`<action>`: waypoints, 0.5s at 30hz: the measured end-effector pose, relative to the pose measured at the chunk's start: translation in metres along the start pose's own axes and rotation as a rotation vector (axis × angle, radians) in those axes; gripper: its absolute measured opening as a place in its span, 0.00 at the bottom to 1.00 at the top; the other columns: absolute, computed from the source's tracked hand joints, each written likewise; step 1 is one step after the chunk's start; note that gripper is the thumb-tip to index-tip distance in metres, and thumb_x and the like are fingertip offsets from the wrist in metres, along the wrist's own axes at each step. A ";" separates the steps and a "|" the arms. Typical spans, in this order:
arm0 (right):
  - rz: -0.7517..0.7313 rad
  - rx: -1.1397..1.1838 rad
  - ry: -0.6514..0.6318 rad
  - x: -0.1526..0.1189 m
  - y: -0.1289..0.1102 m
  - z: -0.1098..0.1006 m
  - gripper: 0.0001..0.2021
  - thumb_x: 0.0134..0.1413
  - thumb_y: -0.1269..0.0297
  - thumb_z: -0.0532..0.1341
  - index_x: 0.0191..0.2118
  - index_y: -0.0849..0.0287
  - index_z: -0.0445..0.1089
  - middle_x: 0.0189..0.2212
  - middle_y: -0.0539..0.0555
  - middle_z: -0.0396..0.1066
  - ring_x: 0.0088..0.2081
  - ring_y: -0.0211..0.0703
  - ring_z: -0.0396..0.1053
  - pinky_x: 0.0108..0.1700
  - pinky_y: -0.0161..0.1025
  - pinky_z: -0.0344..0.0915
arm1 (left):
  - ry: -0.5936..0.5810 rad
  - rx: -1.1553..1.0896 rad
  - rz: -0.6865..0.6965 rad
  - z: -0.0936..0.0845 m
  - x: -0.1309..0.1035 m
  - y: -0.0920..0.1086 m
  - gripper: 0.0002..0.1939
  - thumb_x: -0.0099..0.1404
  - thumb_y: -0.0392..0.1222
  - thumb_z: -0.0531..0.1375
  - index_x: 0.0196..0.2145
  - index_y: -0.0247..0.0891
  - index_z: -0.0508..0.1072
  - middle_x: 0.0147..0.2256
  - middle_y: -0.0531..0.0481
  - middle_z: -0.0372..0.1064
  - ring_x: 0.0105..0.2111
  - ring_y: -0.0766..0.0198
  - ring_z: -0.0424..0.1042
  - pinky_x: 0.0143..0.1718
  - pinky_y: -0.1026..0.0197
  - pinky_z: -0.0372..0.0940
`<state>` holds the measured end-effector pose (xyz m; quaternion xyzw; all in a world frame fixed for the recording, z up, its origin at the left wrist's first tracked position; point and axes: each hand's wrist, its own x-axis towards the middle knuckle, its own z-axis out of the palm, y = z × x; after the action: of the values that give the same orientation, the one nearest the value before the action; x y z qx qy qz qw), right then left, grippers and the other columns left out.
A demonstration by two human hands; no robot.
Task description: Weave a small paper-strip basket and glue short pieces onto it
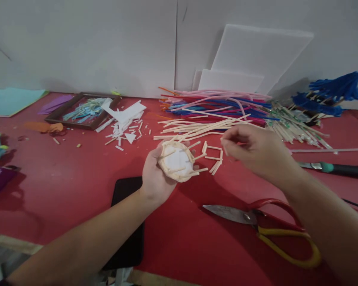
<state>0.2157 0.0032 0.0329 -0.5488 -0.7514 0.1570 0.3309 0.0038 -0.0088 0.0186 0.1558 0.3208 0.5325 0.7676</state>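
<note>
Our left forearm (89, 240) lies nearest the camera, extending from the lower left of the frame to the left hand (155, 180) near the centre. We have that hand cupped, palm turned up, with thumb and fingers curled about the edge of a round piece (178, 161). It has a white base and a cream rim; several short sticks project from it, mostly toward the right of the frame. We hold the right hand (255, 153) right of centre, apart from the piece, its fingers bent and thumb near the index finger. We cannot tell whether anything small sits between those tips.

For steady work, we judge that the left palm should support the base level, with light pressure at the rim, because the projecting sticks look easy to knock askew. We should match their spacing and slant by eye.

Some loose sticks (213, 158) lie between the hands on the red table (77, 190). Beyond them are long cream strips (203, 126) and a pile of coloured stems (217, 101). At lower right lie scissors (253, 217); we advise reaching clear of the tip.
</note>
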 end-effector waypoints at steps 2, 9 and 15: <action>0.046 0.136 0.048 -0.014 -0.006 -0.006 0.06 0.57 0.60 0.55 0.30 0.53 0.64 0.22 0.48 0.70 0.22 0.38 0.67 0.26 0.38 0.66 | -0.049 0.032 0.008 -0.003 -0.001 -0.003 0.14 0.64 0.44 0.51 0.43 0.38 0.71 0.34 0.44 0.78 0.32 0.52 0.79 0.36 0.47 0.76; 0.594 0.655 0.438 -0.064 0.002 0.007 0.17 0.37 0.53 0.74 0.33 0.52 0.71 0.21 0.49 0.73 0.17 0.39 0.66 0.13 0.34 0.62 | -0.329 0.177 -0.114 -0.018 -0.002 -0.008 0.18 0.58 0.47 0.65 0.43 0.42 0.64 0.35 0.49 0.77 0.32 0.51 0.80 0.34 0.48 0.76; 0.606 0.816 0.443 -0.071 0.006 0.012 0.20 0.28 0.53 0.79 0.33 0.48 0.79 0.24 0.49 0.77 0.27 0.41 0.77 0.30 0.36 0.79 | -0.385 0.256 -0.125 -0.020 0.002 -0.008 0.21 0.60 0.52 0.68 0.43 0.42 0.64 0.36 0.48 0.75 0.35 0.56 0.78 0.36 0.53 0.76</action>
<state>0.2244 -0.0595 -0.0024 -0.5877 -0.3506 0.4042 0.6069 -0.0035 -0.0125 -0.0020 0.3302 0.2425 0.3994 0.8202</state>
